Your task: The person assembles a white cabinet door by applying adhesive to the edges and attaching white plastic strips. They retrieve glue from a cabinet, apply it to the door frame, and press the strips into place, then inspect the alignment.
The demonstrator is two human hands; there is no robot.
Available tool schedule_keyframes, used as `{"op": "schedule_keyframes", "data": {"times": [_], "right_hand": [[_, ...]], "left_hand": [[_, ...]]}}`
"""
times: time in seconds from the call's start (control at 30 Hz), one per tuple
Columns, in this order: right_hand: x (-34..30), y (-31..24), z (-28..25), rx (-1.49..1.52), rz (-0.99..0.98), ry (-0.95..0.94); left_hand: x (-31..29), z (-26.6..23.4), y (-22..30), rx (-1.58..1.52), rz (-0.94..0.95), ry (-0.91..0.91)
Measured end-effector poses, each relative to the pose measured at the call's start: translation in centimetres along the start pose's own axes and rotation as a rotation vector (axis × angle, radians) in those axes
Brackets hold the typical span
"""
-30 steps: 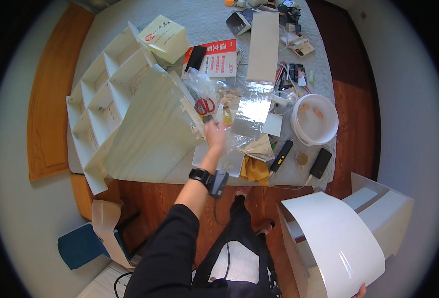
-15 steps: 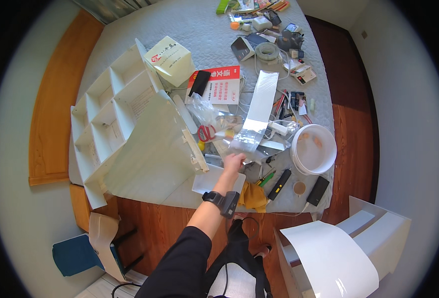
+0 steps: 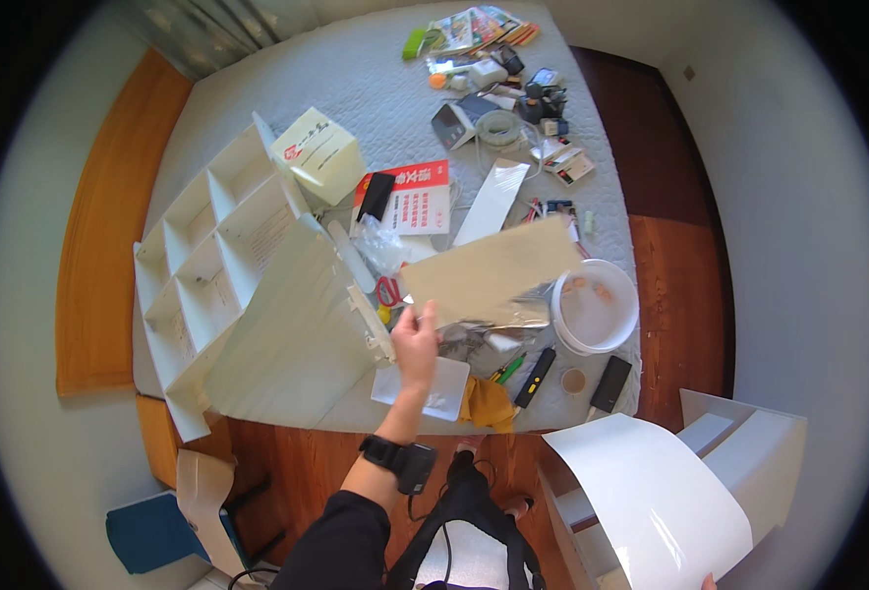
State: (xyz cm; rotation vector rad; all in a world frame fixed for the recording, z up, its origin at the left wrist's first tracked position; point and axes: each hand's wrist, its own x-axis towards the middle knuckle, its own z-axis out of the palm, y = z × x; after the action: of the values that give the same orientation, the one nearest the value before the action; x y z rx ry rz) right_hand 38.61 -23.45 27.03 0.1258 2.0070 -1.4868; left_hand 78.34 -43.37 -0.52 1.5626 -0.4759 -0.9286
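My left hand [image 3: 416, 344] is closed at the lower left corner of a flat tan rectangular sheet [image 3: 493, 275], which is raised at a slant over the clutter on the bed. Clear, shiny plastic [image 3: 523, 317] shows along its lower edge. At the bottom right, fingertips of my right hand [image 3: 708, 582] grip the edge of a large, curved, glossy white sheet [image 3: 651, 501]; the rest of that hand is out of view. Red-handled scissors [image 3: 387, 291] lie beside the tan sheet's left end. Below my left hand is a shallow white tray [image 3: 444, 388]. A white strip [image 3: 493, 200] lies beyond the tan sheet.
A white compartmented shelf unit [image 3: 220, 258] lies at left on the bed [image 3: 376, 59]. A white bucket [image 3: 597, 307], a black power bank [image 3: 609, 383] and a yellow cloth [image 3: 488, 405] are near the front edge. A white cabinet [image 3: 749, 452] stands at lower right.
My left hand has moved left and now holds the tan sheet raised. The white strip lies farther back. My right fingertips have come into view on the white sheet. The view has shifted slightly.
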Motion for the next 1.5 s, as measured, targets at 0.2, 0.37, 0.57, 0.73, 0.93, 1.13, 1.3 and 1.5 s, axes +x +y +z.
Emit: {"op": "schedule_keyframes", "data": {"times": [0.2, 0.37, 0.57, 0.73, 0.93, 1.13, 1.3, 1.5], "right_hand": [[0.9, 0.0, -3.2, -0.177, -0.286, -0.249], [0.6, -0.2, -6.4, -0.638, -0.534, -0.051], [-2.2, -1.6, -6.5, -0.844, -1.069, -0.198], [-5.5, -2.3, -6.7, -0.843, -1.012, -0.421], [-5.9, -1.2, -10.6, -0.616, -1.168, -0.173], [-1.7, 6.6, -16.6, -0.056, -0.66, 0.25], [1.0, 15.0, -18.2, 0.204, -0.181, -0.082], [5.8, 19.4, -21.6, 0.317, -0.143, -0.67]], "left_hand": [[1.0, -4.6, -4.9, -0.065, -0.09, 0.042], [-0.6, -4.3, -6.6, -0.107, -0.412, -0.055], [-10.6, 3.1, -0.3, 0.504, -0.099, -0.949], [-21.8, 8.8, 6.2, 0.31, 0.527, -1.757], [-28.2, 10.2, 8.1, 0.299, 0.242, -2.025], [-26.8, 9.0, 7.0, 0.268, 0.188, -1.983], [-23.8, 7.8, 6.8, -0.224, -0.494, -1.387], [-28.8, 7.5, 7.0, -0.557, -0.61, -1.348]]}}
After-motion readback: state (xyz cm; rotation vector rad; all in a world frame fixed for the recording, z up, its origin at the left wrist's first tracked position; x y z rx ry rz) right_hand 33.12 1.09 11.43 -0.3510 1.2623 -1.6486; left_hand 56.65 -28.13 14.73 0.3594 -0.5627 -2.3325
